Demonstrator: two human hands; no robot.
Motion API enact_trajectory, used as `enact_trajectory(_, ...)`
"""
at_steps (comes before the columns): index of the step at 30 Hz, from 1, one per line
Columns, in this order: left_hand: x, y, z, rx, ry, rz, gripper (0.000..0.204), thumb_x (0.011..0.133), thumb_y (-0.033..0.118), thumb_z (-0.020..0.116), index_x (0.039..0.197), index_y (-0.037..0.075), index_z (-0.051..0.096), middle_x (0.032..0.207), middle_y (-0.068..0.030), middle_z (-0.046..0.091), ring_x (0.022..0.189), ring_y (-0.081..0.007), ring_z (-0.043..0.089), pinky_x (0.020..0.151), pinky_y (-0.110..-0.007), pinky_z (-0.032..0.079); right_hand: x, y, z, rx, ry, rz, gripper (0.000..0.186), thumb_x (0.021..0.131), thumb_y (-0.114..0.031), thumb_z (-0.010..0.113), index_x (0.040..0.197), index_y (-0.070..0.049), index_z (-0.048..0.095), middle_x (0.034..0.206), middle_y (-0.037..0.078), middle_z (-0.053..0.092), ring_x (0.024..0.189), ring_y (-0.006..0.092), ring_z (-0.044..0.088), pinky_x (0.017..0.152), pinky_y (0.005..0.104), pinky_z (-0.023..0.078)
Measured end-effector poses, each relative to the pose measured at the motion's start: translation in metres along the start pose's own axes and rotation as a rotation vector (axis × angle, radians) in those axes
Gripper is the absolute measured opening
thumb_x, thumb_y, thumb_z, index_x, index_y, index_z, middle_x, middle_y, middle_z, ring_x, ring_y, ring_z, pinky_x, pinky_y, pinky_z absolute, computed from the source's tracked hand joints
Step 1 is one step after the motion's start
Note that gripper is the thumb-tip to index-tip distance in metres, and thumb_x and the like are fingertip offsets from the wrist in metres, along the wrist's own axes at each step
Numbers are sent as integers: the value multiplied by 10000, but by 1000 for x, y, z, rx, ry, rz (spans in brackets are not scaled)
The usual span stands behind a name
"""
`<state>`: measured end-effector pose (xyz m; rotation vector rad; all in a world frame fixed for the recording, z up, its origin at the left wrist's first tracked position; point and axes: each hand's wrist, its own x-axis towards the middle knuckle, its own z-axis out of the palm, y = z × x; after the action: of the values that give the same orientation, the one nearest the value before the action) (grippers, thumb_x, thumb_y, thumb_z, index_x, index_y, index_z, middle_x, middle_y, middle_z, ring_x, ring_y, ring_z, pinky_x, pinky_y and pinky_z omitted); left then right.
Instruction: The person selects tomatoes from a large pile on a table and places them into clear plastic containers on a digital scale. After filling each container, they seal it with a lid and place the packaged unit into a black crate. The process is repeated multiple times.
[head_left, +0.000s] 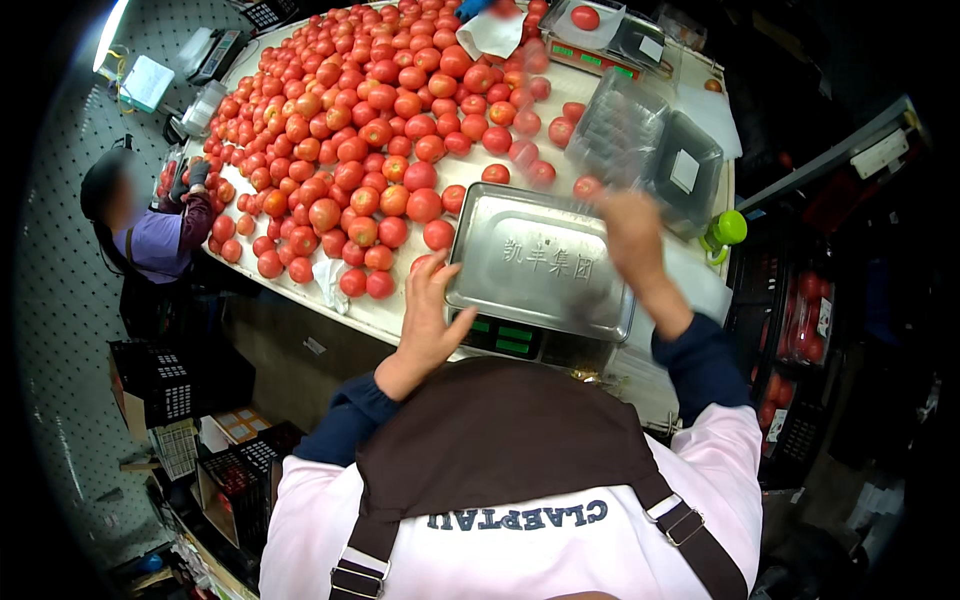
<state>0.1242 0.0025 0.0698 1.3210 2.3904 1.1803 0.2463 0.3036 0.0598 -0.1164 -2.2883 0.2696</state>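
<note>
My left hand (428,318) is open, its fingers spread beside the near left corner of a shiny metal tray (520,225). The tray tops a weighing scale with a lit green display (500,335) and holds nothing. Over the tray's far right side is my right hand (638,240), closed and blurred by motion. A see-through plastic box, smeared and hard to outline, seems to reach from its fingers over the tomatoes beyond. Loose red tomatoes (350,175) are heaped across the table, left of and beyond the tray.
Clear plastic boxes (618,120) and a dark one (690,165) lie at the right, near a green-capped bottle (728,230). A second scale (590,58) bears a tomato. A gloved co-worker (160,235) stands left; another person's blue glove (472,10) shows at the far edge. Crates (165,385) stand below.
</note>
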Motion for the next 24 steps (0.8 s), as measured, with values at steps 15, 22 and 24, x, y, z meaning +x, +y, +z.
enact_trajectory(15, 6, -78, 31, 331, -311, 451, 147, 873, 147, 618, 1019, 142, 641, 1068, -7, 621, 1143, -261, 534, 1033, -506, 324, -118, -81, -41, 233, 90, 918, 132, 918, -61, 581, 1022, -9, 646, 963, 106, 667, 903, 203, 641, 840, 337, 510)
enact_trajectory(22, -1, -71, 3, 114, -109, 335, 263, 833, 137, 676, 1079, 71, 610, 1135, -110, 585, 1074, -315, 549, 918, -420, 408, -178, -47, -87, 182, 310, 1097, 156, 967, -73, 544, 1052, 24, 632, 922, 86, 673, 773, 135, 637, 720, 263, 519)
enact_trajectory(24, -10, -86, -7, 84, -69, 260, 260, 829, 97, 669, 1080, 60, 608, 1116, -126, 589, 1031, -337, 563, 876, -416, 433, -191, -41, -74, 238, 310, 1143, 166, 965, -82, 546, 1057, 23, 635, 918, 91, 678, 768, 138, 642, 716, 264, 519)
